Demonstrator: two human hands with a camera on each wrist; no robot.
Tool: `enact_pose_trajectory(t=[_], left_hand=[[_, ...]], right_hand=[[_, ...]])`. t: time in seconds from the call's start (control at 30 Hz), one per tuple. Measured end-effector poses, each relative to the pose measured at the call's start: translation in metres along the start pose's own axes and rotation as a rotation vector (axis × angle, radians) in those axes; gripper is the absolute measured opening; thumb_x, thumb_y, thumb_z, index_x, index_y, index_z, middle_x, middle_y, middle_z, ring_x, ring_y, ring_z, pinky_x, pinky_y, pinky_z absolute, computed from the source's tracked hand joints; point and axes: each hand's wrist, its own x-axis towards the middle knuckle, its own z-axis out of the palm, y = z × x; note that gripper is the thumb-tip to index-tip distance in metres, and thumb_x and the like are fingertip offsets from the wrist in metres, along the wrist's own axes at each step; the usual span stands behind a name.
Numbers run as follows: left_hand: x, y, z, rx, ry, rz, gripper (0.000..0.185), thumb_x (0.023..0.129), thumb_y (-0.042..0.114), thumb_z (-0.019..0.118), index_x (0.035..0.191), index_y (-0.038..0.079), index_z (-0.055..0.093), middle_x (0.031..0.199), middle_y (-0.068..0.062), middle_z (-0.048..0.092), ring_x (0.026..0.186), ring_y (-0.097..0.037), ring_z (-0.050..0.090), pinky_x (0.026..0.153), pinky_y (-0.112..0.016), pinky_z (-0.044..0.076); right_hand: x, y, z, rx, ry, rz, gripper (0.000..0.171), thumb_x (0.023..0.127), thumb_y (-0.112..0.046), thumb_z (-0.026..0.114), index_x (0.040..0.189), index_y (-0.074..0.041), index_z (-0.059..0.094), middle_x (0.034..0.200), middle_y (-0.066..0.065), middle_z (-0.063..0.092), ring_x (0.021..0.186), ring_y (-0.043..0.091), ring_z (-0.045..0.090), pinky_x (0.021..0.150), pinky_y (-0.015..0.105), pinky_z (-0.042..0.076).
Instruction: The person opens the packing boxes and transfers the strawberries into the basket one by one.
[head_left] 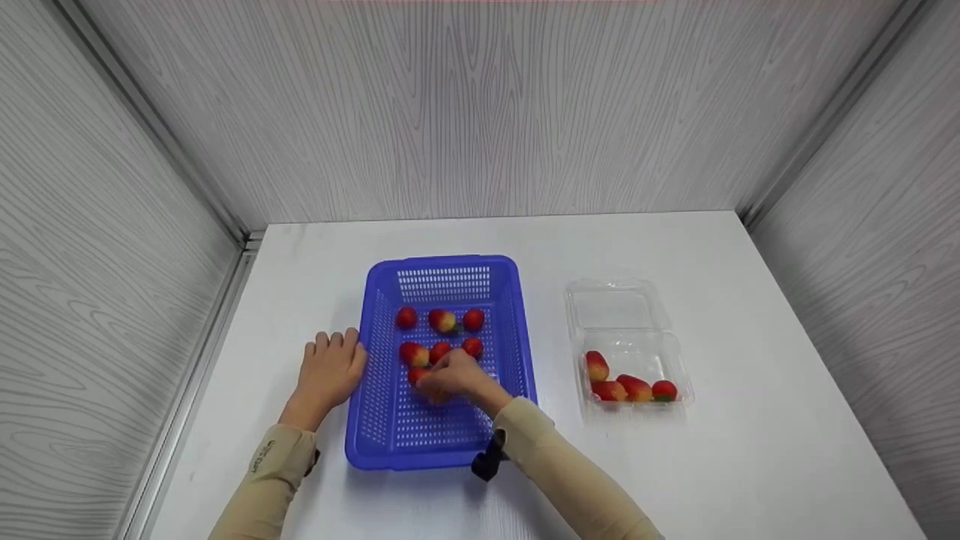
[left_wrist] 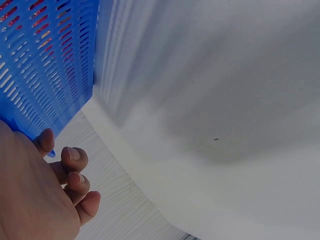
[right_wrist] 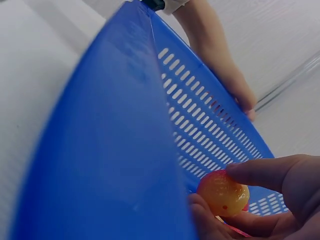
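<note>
We see the right hand (head_left: 454, 379) down inside the blue basket (head_left: 442, 270), near its middle, with thumb and fingers (right_wrist: 265, 172) pinching one strawberry (right_wrist: 223, 193); the right wrist view shows the fruit clamped between the fingertips close to the slotted wall. The left hand (head_left: 330, 369) lies on the table (head_left: 750, 465) just outside the basket's left wall, fingers loosely bent and holding nothing; in the left wrist view its fingertips (left_wrist: 75, 160) sit beside the blue wall, and whether they touch it we cannot tell.

Counting the berries, we find six lying free in the basket beyond the right hand: three in a far row (head_left: 441, 320) and three in a nearer row (head_left: 439, 351), the nearest of them touching the fingers. One more shows red at the fingers' left edge, so at least seven besides any hidden under the hand.

To the right of the basket, well apart from both hands, stands one clear clamshell box (head_left: 626, 300), lid open. Its near half holds four strawberries (head_left: 630, 386).
</note>
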Motion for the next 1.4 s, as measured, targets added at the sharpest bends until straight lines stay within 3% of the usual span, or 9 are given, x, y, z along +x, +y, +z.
enact_pose_trajectory(t=[0.23, 0.43, 0.7, 1.07, 1.4], left_hand=[[0.0, -0.001, 0.002, 0.0, -0.008, -0.01, 0.025, 0.103, 0.024, 0.035, 0.102, 0.002, 0.046, 0.086, -0.016, 0.046, 0.08, -0.035, 0.038, 0.071, -0.047, 0.029], [-0.002, -0.001, 0.003, -0.007, 0.001, -0.007, 0.024, 0.102, 0.023, 0.035, 0.1, 0.002, 0.046, 0.084, -0.015, 0.045, 0.079, -0.035, 0.038, 0.07, -0.046, 0.029], [-0.003, 0.0, 0.0, 0.002, 0.005, -0.003, 0.026, 0.102, 0.023, 0.035, 0.102, 0.001, 0.047, 0.085, -0.016, 0.045, 0.08, -0.036, 0.038, 0.072, -0.047, 0.029], [-0.003, 0.0, -0.001, -0.003, -0.001, -0.002, 0.028, 0.102, 0.024, 0.035, 0.107, -0.001, 0.048, 0.088, -0.017, 0.047, 0.081, -0.036, 0.038, 0.073, -0.048, 0.03], [-0.001, 0.0, 0.0, 0.009, 0.042, 0.023, 0.021, 0.102, 0.021, 0.037, 0.095, 0.003, 0.045, 0.081, -0.015, 0.044, 0.075, -0.034, 0.037, 0.068, -0.046, 0.03]], right_hand=[[0.009, 0.004, 0.011, 0.124, -0.059, 0.12, 0.012, 0.083, -0.011, 0.077, 0.077, -0.002, 0.073, 0.072, 0.011, 0.068, 0.063, 0.024, 0.066, 0.076, 0.043, 0.057], [0.014, 0.004, 0.014, 0.142, -0.032, 0.172, 0.009, 0.085, -0.012, 0.077, 0.082, -0.004, 0.073, 0.075, 0.011, 0.068, 0.062, 0.022, 0.064, 0.075, 0.042, 0.057], [0.015, 0.004, 0.014, 0.03, 0.017, 0.128, 0.01, 0.081, -0.008, 0.077, 0.082, -0.002, 0.069, 0.075, 0.011, 0.065, 0.064, 0.024, 0.063, 0.074, 0.043, 0.056], [0.015, 0.002, 0.015, -0.012, 0.063, 0.153, 0.042, 0.074, -0.006, 0.081, 0.108, -0.001, 0.055, 0.092, 0.013, 0.063, 0.08, 0.03, 0.065, 0.075, 0.043, 0.055], [0.016, 0.003, 0.014, 0.004, 0.05, 0.108, 0.037, 0.076, -0.005, 0.081, 0.105, 0.002, 0.058, 0.092, 0.012, 0.064, 0.08, 0.029, 0.068, 0.075, 0.042, 0.057]])
